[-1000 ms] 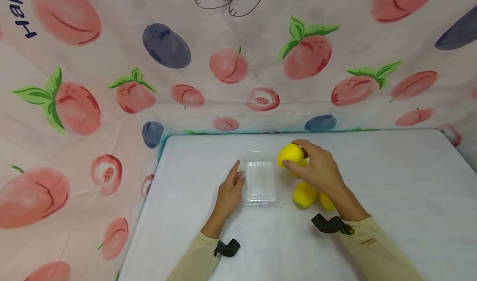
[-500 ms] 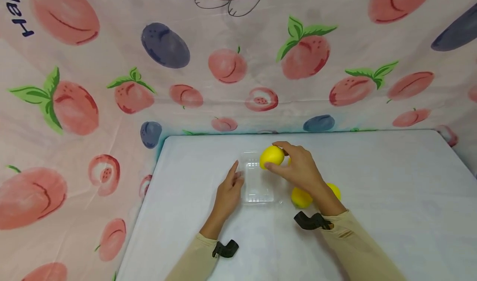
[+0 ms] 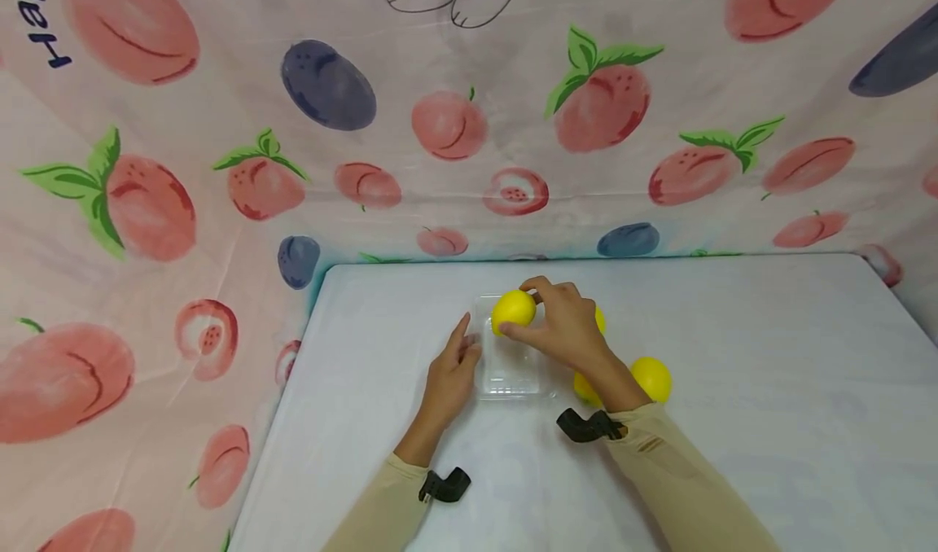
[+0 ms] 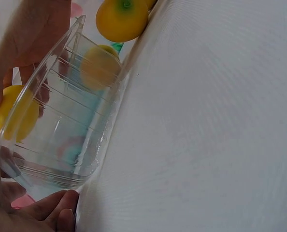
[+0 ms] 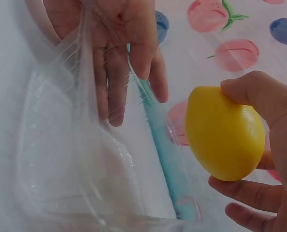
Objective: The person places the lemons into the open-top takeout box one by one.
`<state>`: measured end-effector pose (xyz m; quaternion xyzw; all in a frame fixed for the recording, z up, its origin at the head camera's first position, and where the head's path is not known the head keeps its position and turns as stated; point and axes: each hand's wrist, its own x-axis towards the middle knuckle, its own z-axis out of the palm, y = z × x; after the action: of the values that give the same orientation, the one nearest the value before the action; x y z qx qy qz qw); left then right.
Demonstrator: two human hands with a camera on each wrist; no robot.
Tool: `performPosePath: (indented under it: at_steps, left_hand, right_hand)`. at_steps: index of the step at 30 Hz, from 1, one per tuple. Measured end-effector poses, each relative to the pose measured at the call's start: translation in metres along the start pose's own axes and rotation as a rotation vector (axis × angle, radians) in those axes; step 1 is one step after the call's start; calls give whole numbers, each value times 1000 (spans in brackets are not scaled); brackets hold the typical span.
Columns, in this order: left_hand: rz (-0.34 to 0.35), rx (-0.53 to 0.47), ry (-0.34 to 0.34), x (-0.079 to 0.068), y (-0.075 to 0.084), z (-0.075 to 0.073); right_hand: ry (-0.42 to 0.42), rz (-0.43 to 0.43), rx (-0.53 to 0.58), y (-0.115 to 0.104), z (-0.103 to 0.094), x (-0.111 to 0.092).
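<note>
My right hand [image 3: 567,324] pinches a yellow lemon [image 3: 514,313] between thumb and fingertips, over the far part of a clear plastic container [image 3: 510,373]. In the right wrist view the held lemon [image 5: 225,133] shows whole, with the thumb on top and fingers below. My left hand [image 3: 450,381] lies along the container's left side, its fingers fairly straight and touching the wall; through the plastic they show in the right wrist view. Three other lemons rest on the table right of the container: one [image 3: 652,379] in plain sight, two partly hidden behind my right hand and forearm.
The table [image 3: 791,389] has a white cover. A fruit-printed cloth [image 3: 440,63] hangs along its back and left sides. Each wrist wears a black camera mount [image 3: 447,484] over a beige sleeve.
My right hand has carried the lemon leftward, from beside the container to above it. The left hand and the container have kept their places.
</note>
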<state>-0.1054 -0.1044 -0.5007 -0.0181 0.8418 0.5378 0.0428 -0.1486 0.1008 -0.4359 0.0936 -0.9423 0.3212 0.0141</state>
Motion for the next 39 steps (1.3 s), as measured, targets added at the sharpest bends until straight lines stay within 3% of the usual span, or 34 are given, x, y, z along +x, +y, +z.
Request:
performPosePath:
  at_steps: [16,33,39]
  left_hand:
    - [-31,-4,0,-5,-7,0]
    - [10,22,-4,4,-1,-5]
    - [-5,24,-11,3,-3,-1]
  right_hand:
    - [-56,-6,-96,1,26,10]
    - [-43,-29,-176,-2,28,23]
    - [-50,-33,-175,-1,28,21]
